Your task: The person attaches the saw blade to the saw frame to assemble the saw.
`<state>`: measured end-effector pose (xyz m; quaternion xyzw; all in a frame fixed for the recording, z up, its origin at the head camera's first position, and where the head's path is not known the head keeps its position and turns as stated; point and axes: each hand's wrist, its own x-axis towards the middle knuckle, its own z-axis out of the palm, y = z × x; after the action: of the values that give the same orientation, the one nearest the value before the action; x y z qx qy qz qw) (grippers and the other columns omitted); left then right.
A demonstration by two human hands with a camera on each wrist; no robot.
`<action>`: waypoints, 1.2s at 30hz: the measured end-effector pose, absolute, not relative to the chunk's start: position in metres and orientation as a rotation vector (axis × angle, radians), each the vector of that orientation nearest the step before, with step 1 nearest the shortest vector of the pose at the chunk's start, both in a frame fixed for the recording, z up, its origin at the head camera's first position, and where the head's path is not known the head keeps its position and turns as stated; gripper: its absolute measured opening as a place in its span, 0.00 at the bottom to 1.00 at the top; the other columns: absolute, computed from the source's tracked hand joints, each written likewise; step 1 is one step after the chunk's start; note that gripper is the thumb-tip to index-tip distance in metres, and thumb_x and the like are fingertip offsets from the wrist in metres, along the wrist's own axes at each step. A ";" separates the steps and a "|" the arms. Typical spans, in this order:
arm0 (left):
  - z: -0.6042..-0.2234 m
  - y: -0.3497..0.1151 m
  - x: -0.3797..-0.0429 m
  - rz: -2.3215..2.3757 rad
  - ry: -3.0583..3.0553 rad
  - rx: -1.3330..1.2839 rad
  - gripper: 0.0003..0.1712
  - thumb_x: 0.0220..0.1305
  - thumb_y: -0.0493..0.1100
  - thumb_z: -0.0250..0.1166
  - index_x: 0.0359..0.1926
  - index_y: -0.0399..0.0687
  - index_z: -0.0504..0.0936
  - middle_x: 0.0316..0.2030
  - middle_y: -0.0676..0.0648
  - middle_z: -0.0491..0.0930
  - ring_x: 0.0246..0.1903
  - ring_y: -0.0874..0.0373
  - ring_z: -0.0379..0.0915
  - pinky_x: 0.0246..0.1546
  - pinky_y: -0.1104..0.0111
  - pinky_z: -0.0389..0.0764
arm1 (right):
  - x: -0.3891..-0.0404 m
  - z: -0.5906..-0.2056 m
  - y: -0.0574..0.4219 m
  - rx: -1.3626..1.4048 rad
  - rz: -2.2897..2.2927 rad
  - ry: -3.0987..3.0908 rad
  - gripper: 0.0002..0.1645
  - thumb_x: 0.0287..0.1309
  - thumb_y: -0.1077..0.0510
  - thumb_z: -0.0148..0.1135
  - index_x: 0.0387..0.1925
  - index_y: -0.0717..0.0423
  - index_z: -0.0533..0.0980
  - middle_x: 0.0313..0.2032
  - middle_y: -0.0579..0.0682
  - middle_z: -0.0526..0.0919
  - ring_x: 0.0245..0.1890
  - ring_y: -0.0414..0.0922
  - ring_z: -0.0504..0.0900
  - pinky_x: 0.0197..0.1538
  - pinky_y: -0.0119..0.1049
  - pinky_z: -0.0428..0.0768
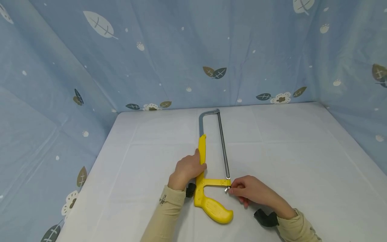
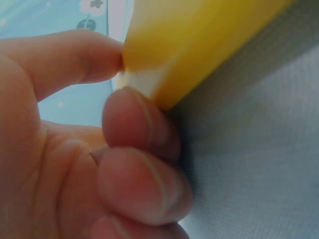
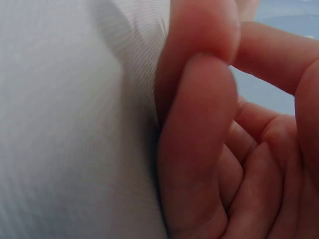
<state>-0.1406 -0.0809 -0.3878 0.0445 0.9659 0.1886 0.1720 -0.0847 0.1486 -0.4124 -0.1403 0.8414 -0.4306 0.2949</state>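
A hacksaw (image 1: 217,209) with a yellow handle and grey front bow lies on the white table, its dark blade (image 1: 223,144) along the right side. My left hand (image 1: 188,168) grips the yellow frame above the handle; the left wrist view shows thumb and fingertips against its yellow edge (image 2: 199,40). At the near end of the blade, a small silver wing nut (image 1: 227,190) sticks out below the yellow crossbar (image 1: 215,182). My right hand (image 1: 252,190) pinches this nut with thumb and forefinger, the other fingers curled beneath. In the right wrist view the fingers (image 3: 199,139) hide the nut.
White cloth covers the table (image 1: 287,144). A blue curtain (image 1: 181,50) with leaf and flower prints hangs behind it and along both sides. Black straps or mounts (image 1: 266,218) sit at both wrists, close to the cloth.
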 end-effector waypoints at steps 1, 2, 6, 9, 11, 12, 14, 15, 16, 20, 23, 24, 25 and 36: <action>-0.388 -0.081 -0.140 0.534 2.741 0.126 0.41 0.57 0.51 0.54 0.67 0.39 0.51 0.22 0.47 0.70 0.18 0.56 0.66 0.17 0.67 0.65 | -0.085 -0.413 0.149 -0.367 -1.149 2.237 0.16 0.53 0.44 0.58 0.31 0.52 0.76 0.14 0.46 0.73 0.11 0.44 0.73 0.18 0.36 0.71; -0.388 -0.081 -0.140 0.533 2.741 0.125 0.41 0.57 0.51 0.54 0.67 0.39 0.51 0.22 0.47 0.70 0.18 0.56 0.66 0.17 0.67 0.65 | -0.085 -0.413 0.149 -0.358 -1.151 2.239 0.16 0.53 0.44 0.58 0.32 0.52 0.76 0.14 0.47 0.72 0.11 0.44 0.73 0.17 0.36 0.71; -0.388 -0.080 -0.140 0.526 2.741 0.129 0.41 0.58 0.51 0.54 0.67 0.39 0.51 0.21 0.47 0.70 0.17 0.56 0.66 0.17 0.68 0.65 | -0.085 -0.414 0.149 -0.310 -1.167 2.250 0.18 0.50 0.43 0.61 0.31 0.53 0.73 0.14 0.47 0.72 0.10 0.44 0.72 0.17 0.36 0.71; -0.387 -0.080 -0.140 0.522 2.745 0.131 0.41 0.58 0.51 0.54 0.67 0.39 0.51 0.20 0.47 0.70 0.17 0.57 0.65 0.17 0.68 0.65 | -0.086 -0.413 0.148 -0.295 -1.169 2.255 0.19 0.49 0.43 0.61 0.30 0.54 0.72 0.14 0.47 0.72 0.10 0.44 0.72 0.16 0.35 0.70; -0.387 -0.080 -0.140 0.525 2.745 0.128 0.41 0.57 0.51 0.54 0.67 0.39 0.50 0.20 0.47 0.70 0.16 0.57 0.65 0.16 0.68 0.64 | -0.086 -0.413 0.148 -0.298 -1.164 2.252 0.18 0.50 0.43 0.61 0.29 0.54 0.73 0.14 0.47 0.72 0.10 0.44 0.72 0.16 0.35 0.70; -0.387 -0.080 -0.140 0.527 2.745 0.127 0.41 0.57 0.51 0.54 0.67 0.39 0.50 0.20 0.47 0.70 0.16 0.57 0.65 0.16 0.68 0.64 | -0.086 -0.413 0.148 -0.306 -1.162 2.250 0.17 0.50 0.43 0.60 0.29 0.54 0.73 0.14 0.46 0.72 0.10 0.43 0.72 0.17 0.35 0.70; -0.387 -0.080 -0.140 0.526 2.744 0.124 0.41 0.57 0.51 0.54 0.67 0.39 0.50 0.20 0.47 0.70 0.16 0.57 0.65 0.16 0.68 0.64 | -0.086 -0.413 0.148 -0.318 -1.157 2.248 0.17 0.51 0.43 0.60 0.28 0.53 0.74 0.14 0.46 0.71 0.10 0.43 0.72 0.17 0.35 0.70; -0.387 -0.080 -0.140 0.525 2.743 0.123 0.41 0.57 0.51 0.54 0.67 0.39 0.50 0.20 0.47 0.70 0.16 0.56 0.65 0.17 0.67 0.64 | -0.086 -0.413 0.149 -0.321 -1.156 2.246 0.17 0.51 0.43 0.60 0.27 0.53 0.75 0.14 0.46 0.71 0.11 0.43 0.72 0.17 0.34 0.70; -0.387 -0.080 -0.140 0.526 2.740 0.121 0.41 0.57 0.51 0.54 0.67 0.39 0.50 0.20 0.47 0.70 0.16 0.56 0.65 0.17 0.67 0.64 | -0.085 -0.413 0.149 -0.324 -1.156 2.245 0.17 0.51 0.43 0.59 0.27 0.53 0.75 0.13 0.46 0.71 0.11 0.43 0.72 0.17 0.34 0.70; -0.387 -0.080 -0.140 0.522 2.734 0.118 0.41 0.57 0.51 0.54 0.67 0.39 0.50 0.20 0.47 0.70 0.18 0.56 0.66 0.18 0.67 0.65 | -0.085 -0.413 0.149 -0.334 -1.158 2.238 0.18 0.52 0.42 0.58 0.26 0.53 0.76 0.14 0.46 0.72 0.11 0.43 0.72 0.17 0.35 0.70; -0.388 -0.081 -0.140 0.533 2.739 0.118 0.41 0.57 0.51 0.54 0.67 0.39 0.50 0.21 0.47 0.70 0.18 0.56 0.66 0.18 0.67 0.65 | -0.085 -0.412 0.149 -0.338 -1.162 2.236 0.19 0.53 0.41 0.57 0.26 0.53 0.76 0.14 0.46 0.73 0.11 0.43 0.72 0.17 0.35 0.70; -0.388 -0.081 -0.140 0.540 2.740 0.118 0.41 0.57 0.51 0.54 0.67 0.39 0.50 0.21 0.47 0.70 0.18 0.56 0.66 0.18 0.67 0.65 | -0.084 -0.412 0.149 -0.340 -1.162 2.236 0.20 0.53 0.41 0.57 0.26 0.53 0.76 0.14 0.47 0.73 0.11 0.43 0.72 0.17 0.35 0.70; -0.388 -0.081 -0.139 0.545 2.738 0.118 0.41 0.58 0.51 0.54 0.67 0.39 0.50 0.21 0.47 0.70 0.18 0.56 0.66 0.18 0.67 0.65 | -0.084 -0.412 0.148 -0.342 -1.159 2.234 0.20 0.53 0.41 0.56 0.26 0.53 0.76 0.14 0.47 0.73 0.11 0.43 0.72 0.17 0.35 0.71; -0.390 -0.081 -0.139 0.551 2.751 0.129 0.41 0.58 0.51 0.54 0.67 0.39 0.51 0.21 0.47 0.70 0.17 0.56 0.65 0.17 0.67 0.64 | -0.083 -0.412 0.147 -0.357 -1.125 2.263 0.19 0.52 0.40 0.56 0.25 0.52 0.76 0.14 0.47 0.73 0.11 0.44 0.72 0.17 0.36 0.71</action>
<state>-0.1390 -0.0809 -0.3904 0.0452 0.9660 0.1933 0.1657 -0.0831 0.1470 -0.4118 -0.1339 0.8484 -0.4218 0.2906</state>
